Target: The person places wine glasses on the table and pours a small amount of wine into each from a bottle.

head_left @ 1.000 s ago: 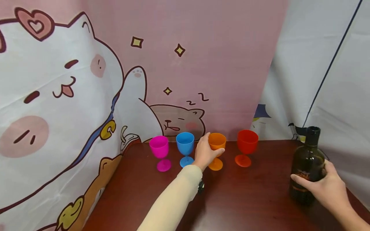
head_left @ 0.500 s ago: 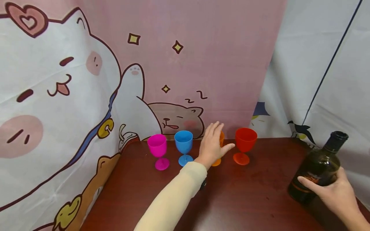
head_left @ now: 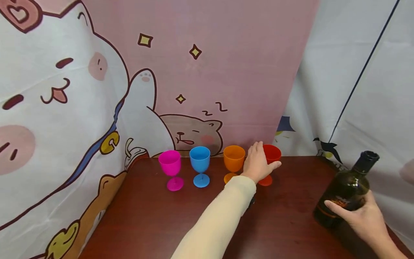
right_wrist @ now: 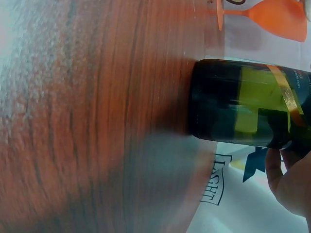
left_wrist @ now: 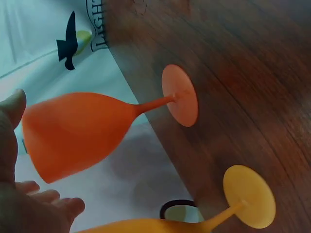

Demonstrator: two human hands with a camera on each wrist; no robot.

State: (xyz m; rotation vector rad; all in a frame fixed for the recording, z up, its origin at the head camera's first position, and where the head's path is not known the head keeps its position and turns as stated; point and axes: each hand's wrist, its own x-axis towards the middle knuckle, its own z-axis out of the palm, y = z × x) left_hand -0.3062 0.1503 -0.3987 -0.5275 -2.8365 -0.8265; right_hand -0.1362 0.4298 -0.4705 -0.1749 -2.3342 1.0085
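My left hand (head_left: 258,163) is at the red goblet (head_left: 273,153), partly hiding it. In the left wrist view, the thumb and extended fingers lie on either side of the rim of that goblet's bowl; contact cannot be told. Just left of the hand stands an orange goblet (head_left: 234,157). Farther left are a blue goblet (head_left: 200,160) and a magenta goblet (head_left: 170,163). At the right, my right hand (head_left: 363,216) grips a dark green wine bottle (head_left: 344,190) round its body. The bottle leans, neck toward the right; its mouth is uncapped.
A glossy brown table (head_left: 145,223) carries the goblets, which stand in a row near its back edge. Behind it hangs a pink cloth (head_left: 245,72) printed with cartoon animals. A white cloth (head_left: 372,90) closes off the right side.
My left hand has left the orange goblet and moved right to the red one. The bottle has gone from upright to tilted in my right hand. The view has shifted slightly.
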